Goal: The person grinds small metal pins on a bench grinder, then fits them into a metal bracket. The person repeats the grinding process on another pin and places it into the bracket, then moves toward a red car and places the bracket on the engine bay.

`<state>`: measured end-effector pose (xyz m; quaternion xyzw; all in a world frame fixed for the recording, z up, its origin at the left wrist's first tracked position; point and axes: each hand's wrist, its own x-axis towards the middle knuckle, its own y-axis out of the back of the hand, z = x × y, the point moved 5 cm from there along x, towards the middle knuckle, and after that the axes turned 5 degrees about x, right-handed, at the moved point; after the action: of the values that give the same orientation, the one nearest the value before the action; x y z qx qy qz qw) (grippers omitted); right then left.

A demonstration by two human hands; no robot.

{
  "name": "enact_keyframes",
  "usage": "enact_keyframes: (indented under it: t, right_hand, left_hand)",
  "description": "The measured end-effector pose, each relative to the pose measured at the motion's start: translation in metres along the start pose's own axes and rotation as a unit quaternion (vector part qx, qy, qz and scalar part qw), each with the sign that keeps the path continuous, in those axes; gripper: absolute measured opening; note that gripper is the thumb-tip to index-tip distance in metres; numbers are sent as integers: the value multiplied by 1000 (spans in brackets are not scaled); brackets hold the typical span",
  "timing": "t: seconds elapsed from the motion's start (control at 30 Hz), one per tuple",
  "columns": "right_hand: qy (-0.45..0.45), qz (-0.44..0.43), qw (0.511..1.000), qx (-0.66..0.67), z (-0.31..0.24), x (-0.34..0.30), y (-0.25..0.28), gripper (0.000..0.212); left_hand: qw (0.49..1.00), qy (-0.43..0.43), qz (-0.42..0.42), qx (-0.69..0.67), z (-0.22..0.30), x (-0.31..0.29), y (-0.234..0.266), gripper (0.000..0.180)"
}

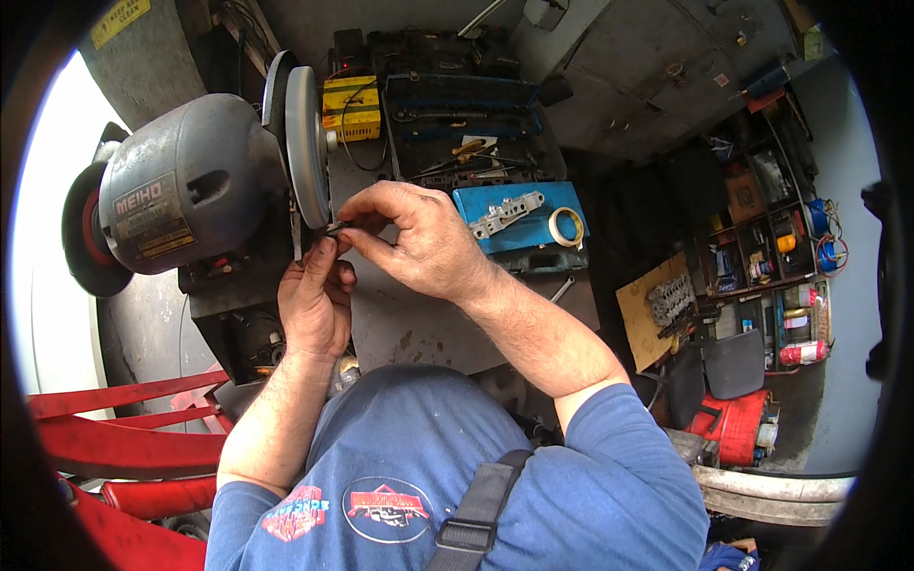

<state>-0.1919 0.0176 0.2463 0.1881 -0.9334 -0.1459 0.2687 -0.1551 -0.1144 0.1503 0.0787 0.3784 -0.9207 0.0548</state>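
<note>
A small, thin, dark piece (332, 229), its shape hard to make out, is at the lower edge of a round grey grinding wheel (307, 143); contact is unclear. The right hand (419, 236) pinches it between thumb and fingers; the left hand (317, 303) clamps it from below. Beyond the right hand, a silvery metal casting (506, 215) and a cream tape roll (552, 226) rest on a flat blue case (522, 234).

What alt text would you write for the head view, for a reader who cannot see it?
The person's left hand and right hand hold a small dark piece, too small to identify, close to the grey wheel of a bench grinder. To the right, a silvery metal part and a roll of tape lie on a flat blue surface.
</note>
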Motion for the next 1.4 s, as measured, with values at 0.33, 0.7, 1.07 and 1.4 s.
enact_keyframes:
  t: [0.33, 0.7, 1.07, 1.4]
  right_hand:
    - [-18, 8, 1000, 3, 3, 2, 0, 19]
    - [-38, 9, 999, 11, 2, 1, 1, 20]
    - [-38, 12, 999, 18, 3, 1, 0, 21]
    - [-20, 41, 999, 26, 2, 0, 0, 16]
  left_hand:
    - [1000, 10, 18, -2, -1, 1, 0, 19]
    - [1000, 13, 16, 1, 0, 0, -2, 21]
    - [1000, 17, 18, 0, 0, 0, -2, 22]
    - [999, 18, 29, 5, 0, -1, -3, 22]
